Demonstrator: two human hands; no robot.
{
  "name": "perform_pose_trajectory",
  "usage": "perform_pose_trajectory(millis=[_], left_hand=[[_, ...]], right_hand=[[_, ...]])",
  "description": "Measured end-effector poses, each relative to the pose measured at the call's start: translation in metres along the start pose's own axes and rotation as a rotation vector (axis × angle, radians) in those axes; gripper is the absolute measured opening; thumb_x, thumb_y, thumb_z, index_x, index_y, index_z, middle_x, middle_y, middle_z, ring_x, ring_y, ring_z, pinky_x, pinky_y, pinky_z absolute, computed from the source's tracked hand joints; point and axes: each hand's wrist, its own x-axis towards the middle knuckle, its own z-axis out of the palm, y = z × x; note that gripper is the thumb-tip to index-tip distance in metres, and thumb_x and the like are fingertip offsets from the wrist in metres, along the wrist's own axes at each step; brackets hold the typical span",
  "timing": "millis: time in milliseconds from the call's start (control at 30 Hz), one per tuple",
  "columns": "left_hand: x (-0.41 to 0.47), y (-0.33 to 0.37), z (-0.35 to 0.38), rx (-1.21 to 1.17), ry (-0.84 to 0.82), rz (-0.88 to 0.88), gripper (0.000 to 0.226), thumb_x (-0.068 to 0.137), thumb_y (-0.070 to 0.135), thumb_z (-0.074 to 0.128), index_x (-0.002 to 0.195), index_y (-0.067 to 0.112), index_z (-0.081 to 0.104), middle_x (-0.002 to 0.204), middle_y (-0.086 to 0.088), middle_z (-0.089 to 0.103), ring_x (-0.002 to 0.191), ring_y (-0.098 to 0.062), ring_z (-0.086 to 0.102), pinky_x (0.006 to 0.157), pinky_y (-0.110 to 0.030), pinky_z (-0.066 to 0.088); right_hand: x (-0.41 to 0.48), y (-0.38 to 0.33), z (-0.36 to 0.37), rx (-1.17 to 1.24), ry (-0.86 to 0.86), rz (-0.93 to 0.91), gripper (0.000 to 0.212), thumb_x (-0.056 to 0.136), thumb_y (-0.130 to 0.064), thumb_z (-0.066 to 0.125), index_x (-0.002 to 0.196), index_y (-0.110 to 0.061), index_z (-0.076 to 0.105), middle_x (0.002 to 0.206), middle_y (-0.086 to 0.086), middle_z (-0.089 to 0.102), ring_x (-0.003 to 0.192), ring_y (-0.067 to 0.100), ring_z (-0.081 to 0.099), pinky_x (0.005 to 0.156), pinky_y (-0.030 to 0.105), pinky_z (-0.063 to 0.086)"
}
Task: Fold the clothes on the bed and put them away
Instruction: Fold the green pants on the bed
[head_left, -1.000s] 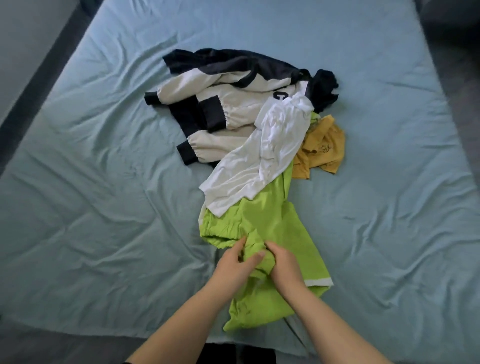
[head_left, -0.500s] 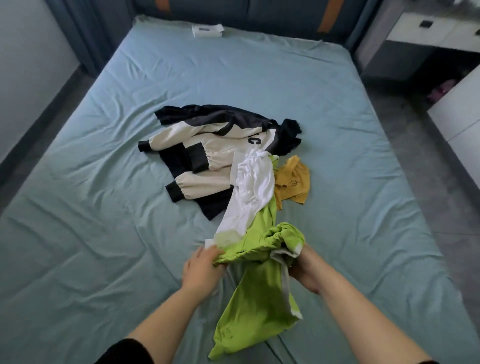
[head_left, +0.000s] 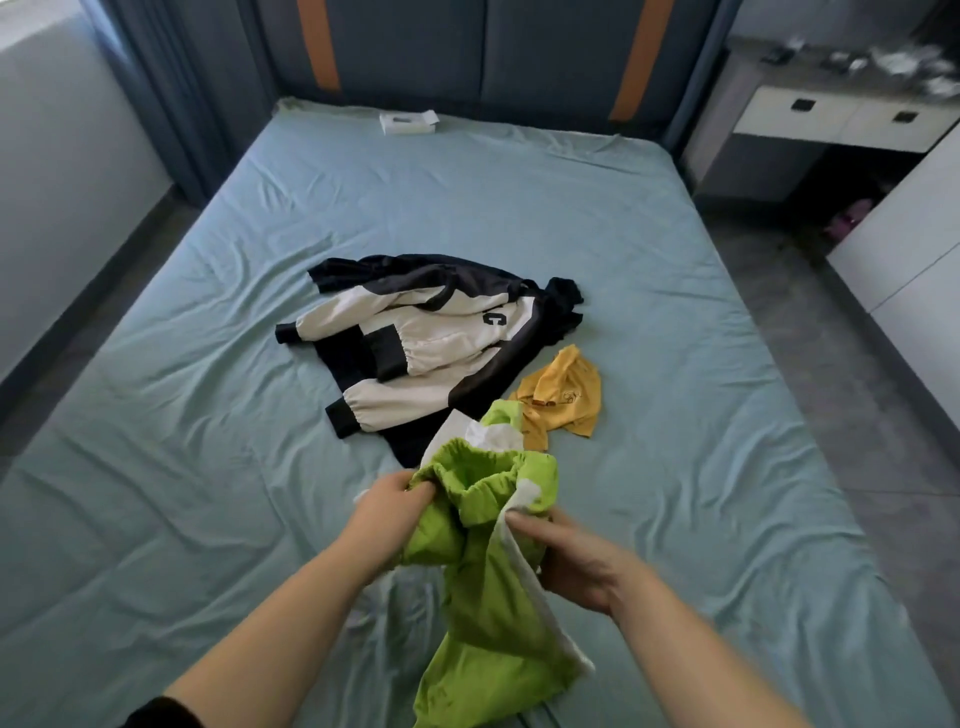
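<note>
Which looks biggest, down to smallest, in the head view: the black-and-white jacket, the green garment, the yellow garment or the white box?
1. black-and-white jacket and green garment: about alike; the green one is held nearer the camera and bunched, so no ranking.
2. yellow garment
3. white box

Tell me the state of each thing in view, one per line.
Lime-green fabric trousers: bunched, unfolded, held up.
Left hand: grips the waistband.
Right hand: holds the trousers' side.
Black-and-cream jacket: unfolded, lying on the bed.
Mustard-yellow garment: crumpled on the bed.
White drawers: closed.
</note>
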Motion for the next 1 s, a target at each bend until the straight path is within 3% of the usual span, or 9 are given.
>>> perform_pose_trajectory(millis=[67,167,267,400,467,600,800,900,1000], left_hand=[[-0.011,0.014,-0.003,-0.16,-0.085,-0.002,0.021,0.077,0.032,0.07,0.091,0.016,0.073,0.085,-0.01,0.075,0.084,-0.025,0.071,0.086,-0.046,0.056],[-0.019,0.021,-0.012,-0.537,-0.304,0.011,0.062,0.066,0.026,0.087,0.122,0.016,0.062,0.108,-0.013,0.072,0.102,-0.03,0.066,0.096,-0.049,0.051],[-0.027,0.02,-0.014,-0.484,-0.4,0.139,0.062,0.075,0.016,0.081,0.13,0.025,0.054,0.119,-0.004,0.069,0.11,-0.022,0.066,0.091,-0.035,0.055],[-0.032,0.019,-0.008,-0.239,-0.131,0.222,0.025,0.094,0.021,0.061,0.115,0.035,0.061,0.101,0.007,0.074,0.095,-0.009,0.069,0.078,-0.021,0.056],[-0.032,0.018,-0.011,-0.146,-0.024,0.249,0.019,0.097,0.025,0.055,0.109,0.039,0.06,0.098,0.005,0.072,0.091,-0.007,0.068,0.079,-0.023,0.056],[-0.025,0.013,-0.021,0.002,-0.044,0.268,0.019,0.098,0.026,0.052,0.11,0.036,0.063,0.101,0.006,0.071,0.096,-0.01,0.064,0.088,-0.028,0.05],[0.009,-0.021,-0.023,0.06,0.146,0.054,0.009,0.093,0.03,0.06,0.098,0.022,0.062,0.091,0.004,0.064,0.092,-0.019,0.059,0.068,-0.027,0.041],[0.029,-0.041,-0.013,-0.028,0.151,-0.078,0.015,0.085,0.032,0.071,0.082,0.018,0.067,0.083,-0.002,0.067,0.078,-0.017,0.061,0.06,-0.028,0.043],[0.055,-0.064,-0.011,-0.027,0.174,-0.114,0.02,0.086,0.021,0.07,0.081,0.002,0.07,0.077,-0.01,0.068,0.071,-0.021,0.058,0.062,-0.03,0.042]], right_hand=[[0.004,-0.005,0.017,-0.044,0.078,-0.065,0.048,0.079,-0.031,0.077,0.122,-0.016,0.062,0.114,0.01,0.07,0.106,0.024,0.067,0.079,0.032,0.056],[0.011,-0.015,0.024,0.018,0.223,-0.154,0.04,0.081,-0.031,0.071,0.117,-0.013,0.065,0.106,0.013,0.073,0.099,0.026,0.07,0.079,0.036,0.058],[0.01,-0.024,0.019,0.072,0.249,-0.159,0.04,0.087,-0.033,0.066,0.119,-0.009,0.064,0.11,0.018,0.071,0.103,0.032,0.068,0.094,0.049,0.052],[0.006,-0.027,0.017,0.092,0.224,-0.143,0.045,0.082,-0.035,0.068,0.119,-0.011,0.064,0.112,0.016,0.07,0.105,0.03,0.067,0.095,0.047,0.052],[0.001,-0.028,0.008,0.104,0.216,-0.117,0.048,0.078,-0.035,0.07,0.119,-0.01,0.065,0.115,0.017,0.069,0.108,0.032,0.066,0.096,0.049,0.05],[-0.005,-0.034,-0.014,-0.016,0.124,0.022,0.047,0.077,-0.032,0.075,0.115,-0.006,0.068,0.116,0.019,0.068,0.105,0.032,0.067,0.084,0.042,0.057],[0.018,-0.016,-0.049,-0.166,0.357,0.068,0.063,0.073,-0.067,0.062,0.121,-0.026,0.057,0.114,0.007,0.07,0.102,0.024,0.068,0.089,0.039,0.055],[0.036,0.011,-0.072,-0.476,0.464,0.098,0.059,0.074,-0.038,0.08,0.125,-0.022,0.056,0.11,0.001,0.065,0.097,0.016,0.065,0.083,0.031,0.054],[0.052,0.021,-0.101,-0.582,0.75,-0.031,0.009,0.085,-0.017,0.067,0.094,-0.015,0.069,0.081,-0.003,0.067,0.081,0.019,0.065,0.066,0.028,0.05]])
